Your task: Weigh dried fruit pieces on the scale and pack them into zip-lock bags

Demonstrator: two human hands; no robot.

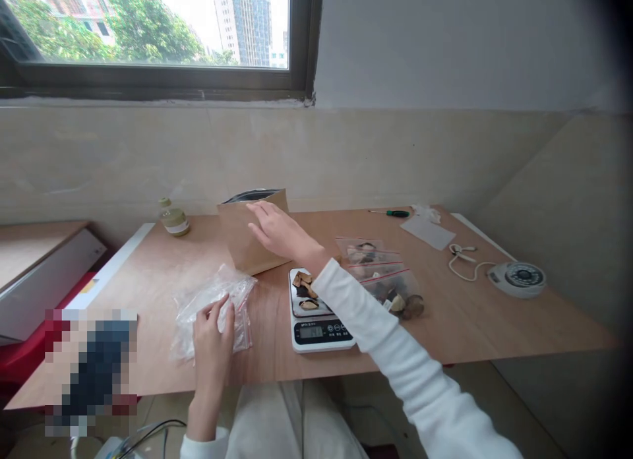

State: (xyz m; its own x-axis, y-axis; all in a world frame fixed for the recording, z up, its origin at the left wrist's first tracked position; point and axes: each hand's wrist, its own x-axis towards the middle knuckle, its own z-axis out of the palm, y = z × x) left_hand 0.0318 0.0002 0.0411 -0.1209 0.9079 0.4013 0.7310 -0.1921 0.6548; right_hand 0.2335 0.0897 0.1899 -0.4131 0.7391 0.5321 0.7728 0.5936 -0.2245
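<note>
My right hand point(277, 231) reaches across to the brown paper bag point(240, 238), which stands with its silvery-lined mouth parted. Its fingers are stretched out along the bag's upper front; I see nothing in them. My left hand point(213, 330) hovers at or rests on a heap of clear plastic bags point(198, 301), thumb and fingers apart. Between my arms sits a white digital scale point(297, 345), its lit display too small to read surely. Dried brownish slices point(306, 291) lie on its plate, partly hidden by my right sleeve.
Filled zip bags point(380, 274) lie right of the scale. Farther right are a green-handled screwdriver point(397, 214), a white card point(428, 233) and a round white device point(517, 279) with a cable. A small bottle point(174, 220) stands back left; a pixelated dark object point(96, 367) lies front left.
</note>
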